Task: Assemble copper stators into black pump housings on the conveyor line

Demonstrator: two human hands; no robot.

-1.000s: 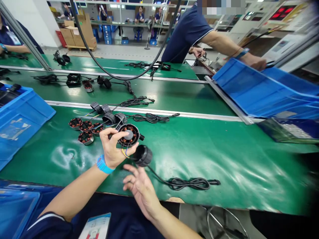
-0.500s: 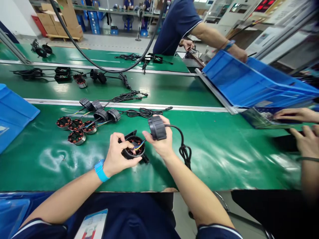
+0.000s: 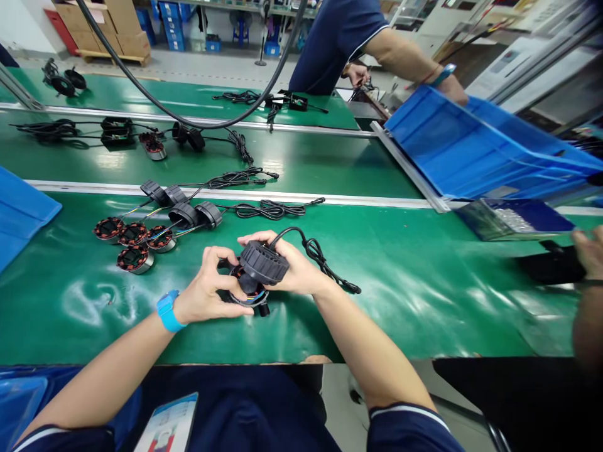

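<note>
My right hand grips a black ribbed cap, tilted over a round black motor housing. A black cable runs from the cap to a tied bundle on the green bench. Curled around the housing's left side is my left hand, its fingers at the rim. Blue and yellow wires show in the gap between cap and housing; the cap hides most of the inside. To the left lie several copper-wound stators, wired to black ribbed caps with coiled cables.
A blue bin stands at the right, where a co-worker's arm reaches in. Before it sits a tray of small parts. Another person's hand is beside a black part. Another blue bin is at the left.
My right hand has brought the cap down and left, from beside the housing to over it. The cable bundle now lies farther up the bench. The neighbour's hand has left the parts tray.
</note>
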